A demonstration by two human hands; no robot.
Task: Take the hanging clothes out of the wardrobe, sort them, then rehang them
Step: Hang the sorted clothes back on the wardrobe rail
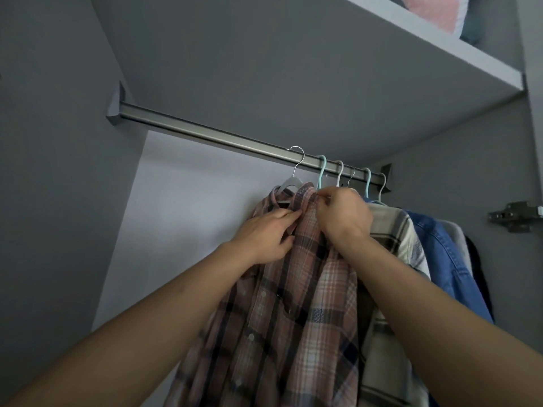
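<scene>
Pinching the pink plaid shirt (296,289) collar, left hand (266,235) and right hand (342,214) straighten it on the rail (205,133); rehanging seems nearly finished.

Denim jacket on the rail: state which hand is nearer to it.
Right. The right hand pinches the pink plaid shirt collar, nearer the denim jacket; the left hand grips the shirt farther left.

Head camera looks up, close, at the wardrobe rail (205,133).
</scene>
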